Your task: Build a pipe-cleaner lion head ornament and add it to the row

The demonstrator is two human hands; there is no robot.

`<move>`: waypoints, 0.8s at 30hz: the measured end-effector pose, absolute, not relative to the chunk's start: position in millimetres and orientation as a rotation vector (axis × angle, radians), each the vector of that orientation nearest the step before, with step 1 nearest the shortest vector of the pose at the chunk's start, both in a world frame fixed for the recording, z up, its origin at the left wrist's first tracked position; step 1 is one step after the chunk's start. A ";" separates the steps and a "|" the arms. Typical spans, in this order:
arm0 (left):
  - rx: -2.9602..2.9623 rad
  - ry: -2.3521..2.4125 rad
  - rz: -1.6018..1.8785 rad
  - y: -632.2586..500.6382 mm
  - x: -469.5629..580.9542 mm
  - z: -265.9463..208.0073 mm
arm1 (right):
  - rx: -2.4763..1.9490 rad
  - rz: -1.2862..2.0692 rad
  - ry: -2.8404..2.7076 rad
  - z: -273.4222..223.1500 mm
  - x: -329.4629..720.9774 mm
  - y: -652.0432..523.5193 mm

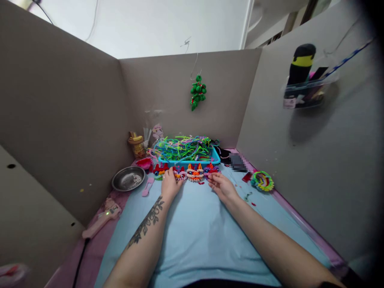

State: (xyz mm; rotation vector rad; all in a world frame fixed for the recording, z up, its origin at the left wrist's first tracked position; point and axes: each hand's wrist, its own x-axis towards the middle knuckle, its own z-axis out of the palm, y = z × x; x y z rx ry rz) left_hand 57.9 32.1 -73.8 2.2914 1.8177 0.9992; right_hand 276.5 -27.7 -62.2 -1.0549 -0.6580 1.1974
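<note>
A row of small, colourful pipe-cleaner animal faces lies across the cloth in front of the blue tray. My left hand (171,184) is at the row's left part, fingers and thumb apart, touching or right beside a purple-and-red face (181,175). An orange-and-white face with pointed ears (195,173) lies between my hands. My right hand (222,186) has its fingers loosely bent and apart, the tips at the edge of a red-and-purple face (211,169) at the right end. Another red-and-green face (159,171) is partly hidden behind my left hand.
A blue tray (169,164) heaped with pipe cleaners stands behind the row. Left are a metal bowl (117,182), pink clip-like tool (148,187) and glue gun (103,220). Right lie a pixelated dark object (238,162) and a pipe-cleaner ring (255,180). Grey partitions (162,88) enclose the table.
</note>
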 end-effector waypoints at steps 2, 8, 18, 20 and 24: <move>2.322 1.779 1.040 29.7 56.8 -72.8 | -1.227 0.980 -1.062 -58.1 269.5 -24.4; 2.525 1.599 1.010 22.2 57.9 -65.4 | -1.468 0.021 -2.150 -47.5 226.1 5.2; 2.528 1.678 0.836 25.9 60.6 -71.3 | -1.584 -0.289 -2.315 -63.5 220.2 15.4; 2.532 1.657 0.870 28.6 65.0 -72.9 | -1.520 -0.279 -2.298 -65.8 222.8 13.0; 2.515 1.609 0.981 30.4 60.9 -71.8 | -1.418 -0.217 -2.107 -63.3 237.4 13.2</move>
